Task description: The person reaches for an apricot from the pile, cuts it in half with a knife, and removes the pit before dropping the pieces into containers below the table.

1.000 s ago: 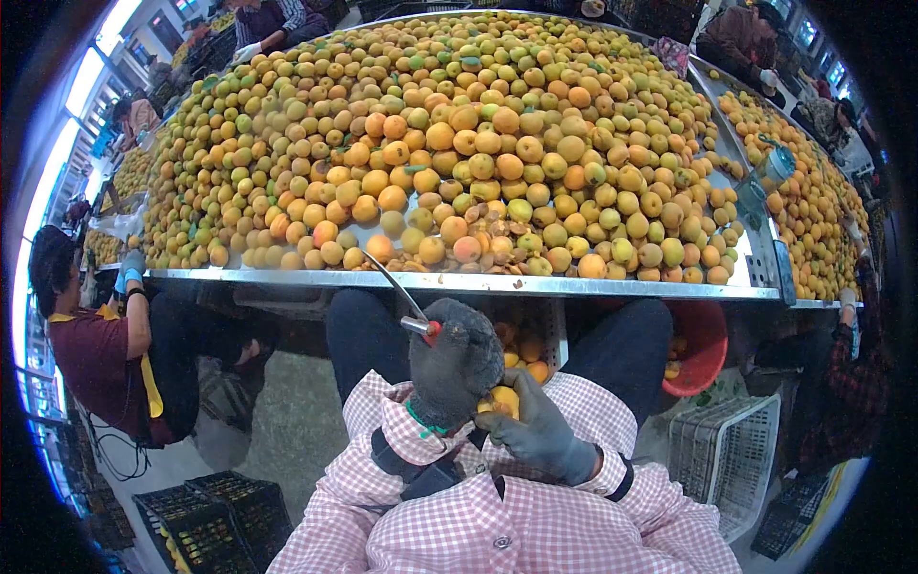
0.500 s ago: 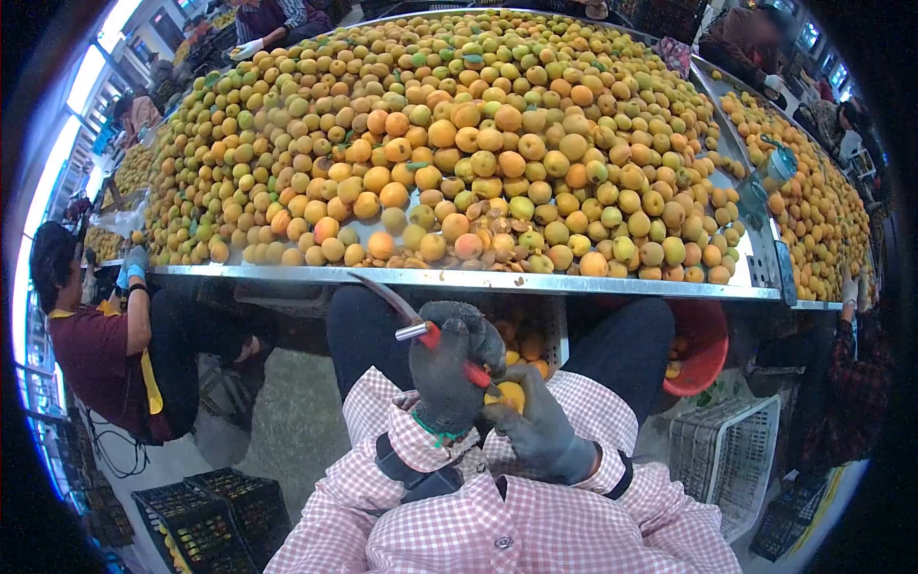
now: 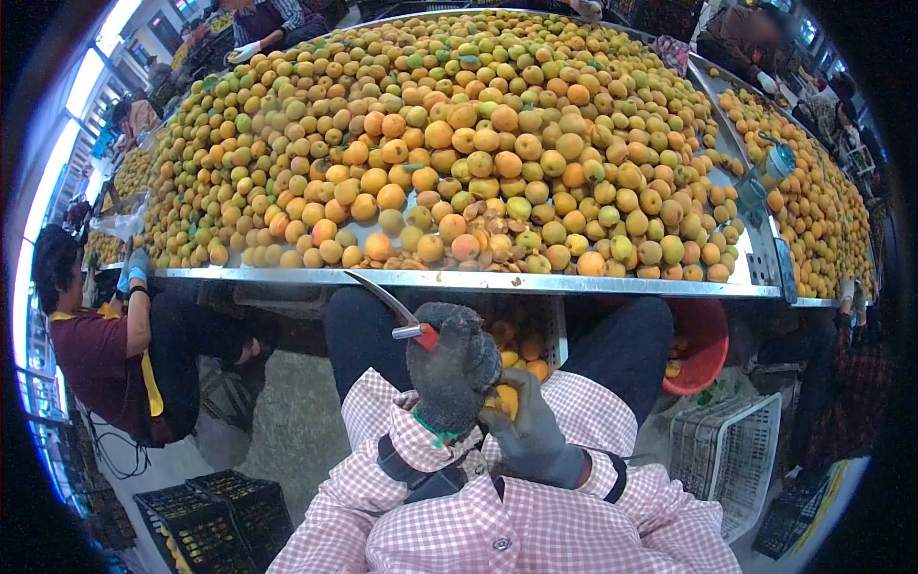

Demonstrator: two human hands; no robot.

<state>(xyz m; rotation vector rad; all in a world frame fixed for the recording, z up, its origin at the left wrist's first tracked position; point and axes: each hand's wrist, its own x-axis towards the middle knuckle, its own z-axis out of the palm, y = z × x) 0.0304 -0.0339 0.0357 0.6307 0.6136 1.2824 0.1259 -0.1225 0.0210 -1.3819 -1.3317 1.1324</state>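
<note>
My left hand point(image 3: 448, 368), in a dark grey knit glove, is closed around a knife with a curved blade point(image 3: 382, 297) and a red handle point(image 3: 427, 337). The blade points up and left, towards the table edge. Right beside it, my right hand point(image 3: 540, 440), also gloved in grey, grips an orange-yellow apricot point(image 3: 505, 402). The left fingers meet the fruit and hide part of it. Both hands are above my lap. Below the table edge, between my knees, more apricots point(image 3: 535, 368) lie in a container.
A metal-edged table point(image 3: 430, 278) bears a large heap of apricots point(image 3: 430, 143), with cut pieces point(image 3: 497, 251) near its front. A red basin point(image 3: 703, 349) and a white crate point(image 3: 727, 459) stand at right, black crates point(image 3: 215, 521) at lower left. A co-worker point(image 3: 105, 354) sits at left.
My left hand has closed in against the apricot, and the lower end of the red handle is now hidden. The apricot has shifted slightly left with my right hand.
</note>
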